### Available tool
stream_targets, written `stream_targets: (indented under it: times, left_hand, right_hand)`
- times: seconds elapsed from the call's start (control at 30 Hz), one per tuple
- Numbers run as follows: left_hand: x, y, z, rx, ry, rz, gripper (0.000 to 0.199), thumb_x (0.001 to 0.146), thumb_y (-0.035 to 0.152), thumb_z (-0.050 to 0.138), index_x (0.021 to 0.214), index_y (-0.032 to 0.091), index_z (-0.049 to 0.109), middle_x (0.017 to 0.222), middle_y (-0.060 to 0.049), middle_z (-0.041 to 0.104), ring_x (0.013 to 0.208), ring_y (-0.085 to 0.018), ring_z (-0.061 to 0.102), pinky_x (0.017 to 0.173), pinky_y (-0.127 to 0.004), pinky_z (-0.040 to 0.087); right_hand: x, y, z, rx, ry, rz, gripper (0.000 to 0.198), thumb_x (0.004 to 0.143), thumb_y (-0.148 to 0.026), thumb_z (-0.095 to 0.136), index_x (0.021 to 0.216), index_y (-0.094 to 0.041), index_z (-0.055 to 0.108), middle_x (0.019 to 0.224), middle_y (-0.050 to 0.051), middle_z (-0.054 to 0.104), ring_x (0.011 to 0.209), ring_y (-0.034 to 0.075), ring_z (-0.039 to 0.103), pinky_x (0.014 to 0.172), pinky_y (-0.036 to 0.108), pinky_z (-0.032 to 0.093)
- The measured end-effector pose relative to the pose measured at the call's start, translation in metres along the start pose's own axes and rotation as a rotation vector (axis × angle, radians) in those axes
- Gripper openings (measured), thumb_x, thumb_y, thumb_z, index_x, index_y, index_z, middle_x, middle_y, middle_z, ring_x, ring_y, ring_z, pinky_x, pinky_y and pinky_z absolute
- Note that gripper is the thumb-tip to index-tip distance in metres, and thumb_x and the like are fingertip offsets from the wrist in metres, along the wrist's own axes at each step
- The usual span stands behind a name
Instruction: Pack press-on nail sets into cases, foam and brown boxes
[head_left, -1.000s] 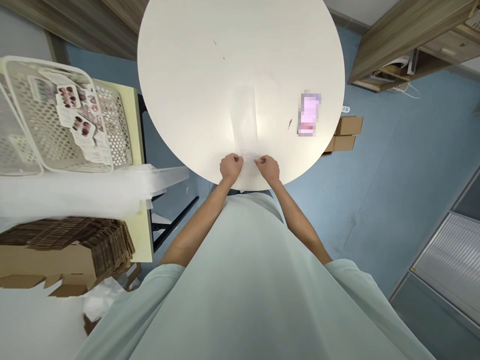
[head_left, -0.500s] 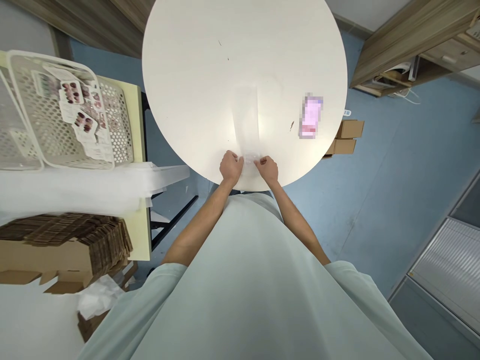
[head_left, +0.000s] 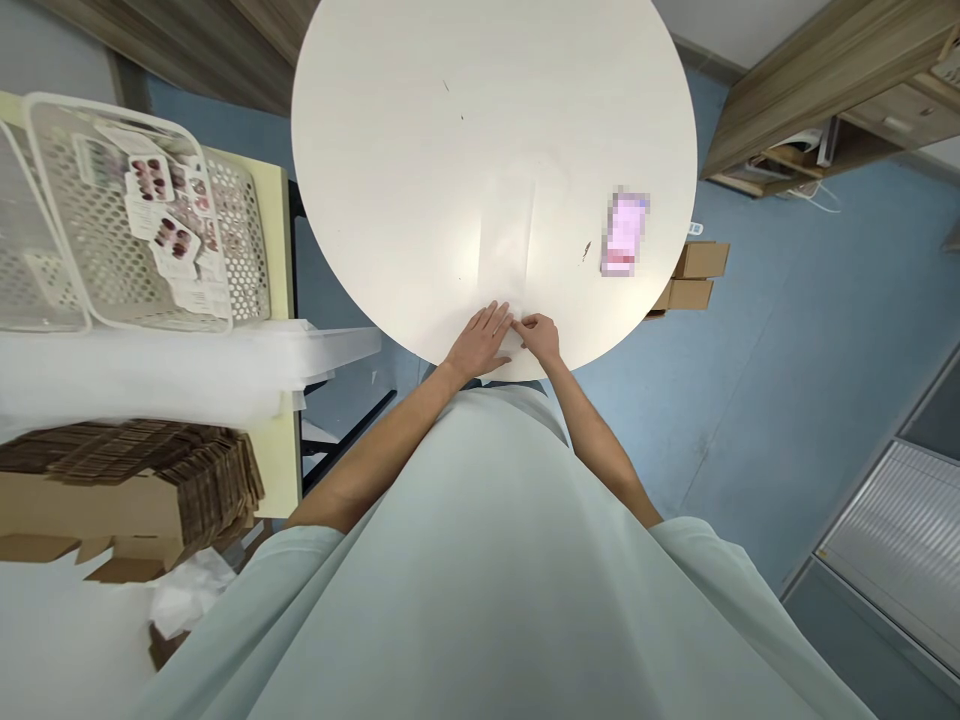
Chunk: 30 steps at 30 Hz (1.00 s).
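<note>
A long, thin, translucent white sheet (head_left: 504, 235) lies on the round white table (head_left: 390, 140), running away from the near edge. My left hand (head_left: 481, 340) rests flat over its near end, fingers stretched and slightly spread. Just to the right, my right hand (head_left: 540, 337) pinches the sheet's near right part between thumb and fingers, close to my left fingertips. The palm of my left hand hides part of the near end, so what lies under it cannot be made out.
A phone (head_left: 625, 235), blurred, lies on the table's right. At left, a yellow side table (head_left: 279, 400) holds a white basket (head_left: 251, 240) with carded nail sets (head_left: 176, 240), white sheets (head_left: 225, 370) and flat cardboard boxes (head_left: 150, 500). Small cartons (head_left: 701, 260) sit right of the table.
My left hand has gone from a pinch to lying flat, moving right over the sheet's near end. My right hand stays pinched in nearly the same place. The view has shifted slightly.
</note>
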<state>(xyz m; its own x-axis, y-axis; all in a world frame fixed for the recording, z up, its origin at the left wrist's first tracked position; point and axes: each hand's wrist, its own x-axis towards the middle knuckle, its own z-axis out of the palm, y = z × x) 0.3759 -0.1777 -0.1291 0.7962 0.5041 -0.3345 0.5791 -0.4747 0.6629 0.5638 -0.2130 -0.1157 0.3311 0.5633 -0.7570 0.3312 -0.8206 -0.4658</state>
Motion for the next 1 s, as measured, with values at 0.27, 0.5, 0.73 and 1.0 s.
stream_targets:
  times: [0.27,0.5,0.73,1.0]
  left_hand:
    - [0.016,0.000,-0.019,-0.052,-0.004,-0.102,0.088,0.081,0.007,0.061,0.169,0.016,0.055,0.176,-0.017,0.052,0.168,-0.040,0.043,0.136,-0.064,0.032]
    - [0.029,0.005,-0.032,-0.147,0.056,-0.192,0.058,0.086,0.016,0.068,0.144,0.019,0.077,0.157,-0.016,0.068,0.148,-0.040,0.060,0.127,-0.058,0.046]
    - [0.030,0.002,-0.044,-0.313,0.104,-0.346,0.042,0.088,0.024,0.076,0.130,0.025,0.080,0.144,-0.009,0.074,0.132,-0.033,0.071,0.117,-0.045,0.056]
    - [0.029,-0.006,-0.044,-0.468,0.240,-0.608,0.047,0.092,0.042,0.084,0.132,0.021,0.074,0.134,-0.012,0.079,0.128,-0.034,0.073,0.110,-0.043,0.058]
  right_hand:
    - [-0.003,-0.002,-0.018,-0.057,-0.061,-0.073,0.031,0.111,-0.044,0.063,0.095,-0.020,0.075,0.101,0.010,0.085,0.078,0.023,0.081,0.084,0.035,0.063]
    - [-0.011,0.003,-0.027,-0.455,-0.086,-0.529,0.066,0.097,-0.008,0.049,0.161,-0.026,0.054,0.174,0.008,0.055,0.117,0.029,0.076,0.092,0.042,0.062]
    - [0.001,0.002,-0.028,-0.334,-0.100,-0.480,0.052,0.101,-0.016,0.053,0.152,-0.028,0.061,0.166,0.007,0.062,0.100,0.024,0.074,0.094,0.039,0.059]
    - [0.017,-0.015,-0.026,-0.268,-0.013,-0.431,0.032,0.115,-0.041,0.053,0.139,-0.024,0.068,0.139,0.010,0.073,0.091,0.021,0.071,0.088,0.032,0.056]
